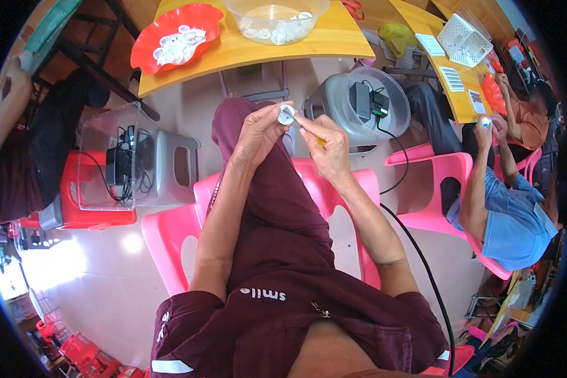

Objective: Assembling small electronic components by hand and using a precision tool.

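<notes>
Above the knee | left hand fingers clamp white cap | right hand fingers pinch yellow tool, touching cap's right edge.

open gap ahead — table edge beyond, knee below

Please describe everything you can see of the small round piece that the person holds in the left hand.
The small round piece is a whitish, translucent ring or cap, plastic by its look, too small to tell its parts. The fingertips of the left hand pinch it, raised above the lap. The right hand meets it from the other side, with something yellow showing in its grip. Similar pale pieces lie in the red tray.
</notes>
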A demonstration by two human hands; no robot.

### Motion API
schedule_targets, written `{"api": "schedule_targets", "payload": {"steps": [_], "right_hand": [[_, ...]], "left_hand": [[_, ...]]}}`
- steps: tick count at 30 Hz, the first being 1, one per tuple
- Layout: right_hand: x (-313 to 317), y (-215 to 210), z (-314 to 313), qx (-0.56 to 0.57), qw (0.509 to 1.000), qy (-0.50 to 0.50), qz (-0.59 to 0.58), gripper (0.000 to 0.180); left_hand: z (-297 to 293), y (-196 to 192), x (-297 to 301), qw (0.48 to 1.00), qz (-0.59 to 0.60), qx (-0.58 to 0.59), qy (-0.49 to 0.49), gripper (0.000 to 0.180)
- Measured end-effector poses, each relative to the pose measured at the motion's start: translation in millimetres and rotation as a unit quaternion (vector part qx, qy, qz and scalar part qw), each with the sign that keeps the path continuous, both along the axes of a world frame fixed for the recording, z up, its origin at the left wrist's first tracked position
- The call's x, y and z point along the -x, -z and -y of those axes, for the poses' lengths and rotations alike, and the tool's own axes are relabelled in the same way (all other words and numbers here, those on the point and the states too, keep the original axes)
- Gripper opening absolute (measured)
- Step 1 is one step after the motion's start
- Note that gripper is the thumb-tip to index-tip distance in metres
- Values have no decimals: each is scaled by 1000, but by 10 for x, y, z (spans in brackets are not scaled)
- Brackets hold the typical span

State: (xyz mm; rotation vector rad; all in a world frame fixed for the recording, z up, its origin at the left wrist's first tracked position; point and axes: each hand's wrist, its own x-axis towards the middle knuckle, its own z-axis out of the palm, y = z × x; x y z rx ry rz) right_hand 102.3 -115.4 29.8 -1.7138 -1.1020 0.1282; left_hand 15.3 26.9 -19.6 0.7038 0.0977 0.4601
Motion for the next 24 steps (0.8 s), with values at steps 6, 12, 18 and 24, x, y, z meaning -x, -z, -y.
{"api": "schedule_targets", "payload": {"steps": [6,12,18,24], "right_hand": [[-41,12,8,10,1000,-9,2,29],[-81,2,23,28,999,-22,21,31],[-102,-7,31,35,997,-20,58,30],[-91,-50,45,59,990,-3,125,31]], "left_hand": [[-10,-5,19,1000,-6,9,10,32],[15,-92,22,999,-34,9,-1,28],[0,-74,20,999,-50,1,-2,27],[0,-15,7,999,-40,-30,-8,30]]}}
